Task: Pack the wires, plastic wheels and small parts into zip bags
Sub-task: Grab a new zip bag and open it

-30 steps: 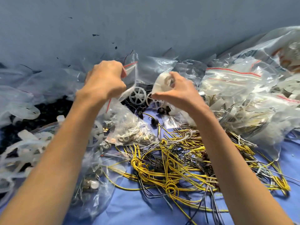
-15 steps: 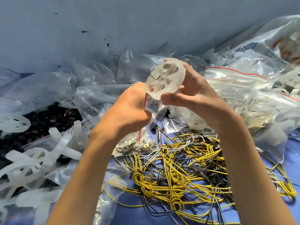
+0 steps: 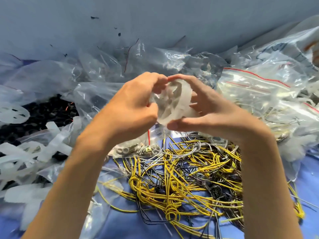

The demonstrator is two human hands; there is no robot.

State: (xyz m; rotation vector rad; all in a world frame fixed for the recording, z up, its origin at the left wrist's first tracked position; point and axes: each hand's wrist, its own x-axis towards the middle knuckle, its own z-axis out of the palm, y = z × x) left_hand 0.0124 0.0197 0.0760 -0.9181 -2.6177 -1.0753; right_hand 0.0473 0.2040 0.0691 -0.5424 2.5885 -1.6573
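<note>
A white plastic wheel point(image 3: 174, 102) sits between both hands at the centre of the view, partly blurred. My right hand point(image 3: 203, 111) grips the wheel, fingers over its top and thumb under it. My left hand point(image 3: 136, 104) pinches the clear zip bag point(image 3: 151, 135) at its red-lined mouth, right against the wheel. Whether the wheel is inside the bag's mouth I cannot tell. Below the hands a tangle of yellow, black and grey wires point(image 3: 188, 180) lies on the blue cloth point(image 3: 131, 225).
Filled zip bags point(image 3: 259, 87) pile up at the right. Empty clear bags point(image 3: 107, 69) lie along the grey wall. White plastic wheels and strips in bags point(image 3: 32, 157) lie at the left, beside black small parts point(image 3: 43, 114). A bag of metal washers point(image 3: 127, 149) lies under my left wrist.
My right hand has lowered the wheel and turned it toward the bag. My left hand has risen with the bag's mouth, so both hands now meet around the wheel.
</note>
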